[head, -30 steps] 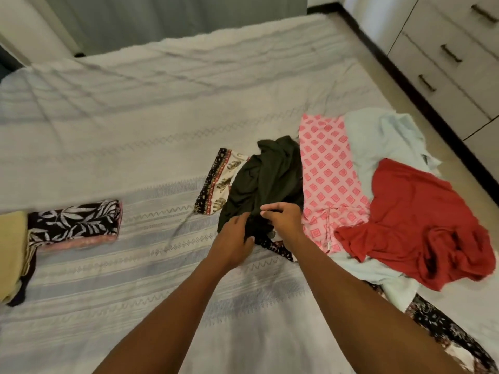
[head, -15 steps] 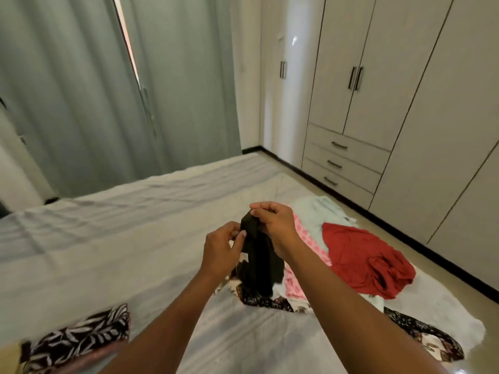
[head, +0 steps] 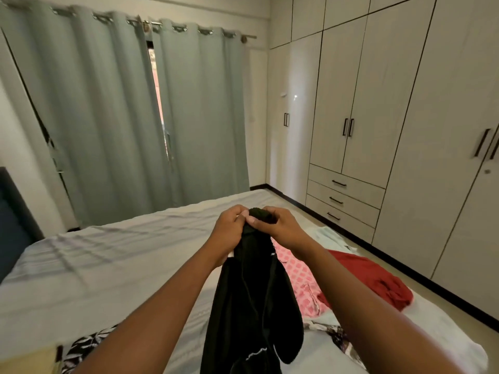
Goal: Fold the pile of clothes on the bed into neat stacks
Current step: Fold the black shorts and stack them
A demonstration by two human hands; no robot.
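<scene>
A dark green-black garment (head: 253, 300) hangs in the air in front of me, bunched at its top edge. My left hand (head: 231, 233) and my right hand (head: 283, 229) both pinch that top edge, close together, above the bed (head: 108, 255). Behind the garment lie unfolded clothes: a pink patterned piece (head: 299, 276), a red one (head: 378, 282) and a pale blue one (head: 329, 236). A folded black-and-white leaf-print piece (head: 81, 349) lies at the lower left, partly hidden by my left arm, beside a yellow fabric (head: 27, 360).
Grey-green curtains (head: 121, 117) hang behind the bed. A tall pale wardrobe (head: 391, 117) with drawers lines the right wall, with a strip of floor between it and the bed. A dark headboard (head: 13, 211) stands at the left.
Both hands lifted the dark garment off the pile and raised it high; it now hangs free. The camera tilted up from the bed toward the curtains and wardrobe.
</scene>
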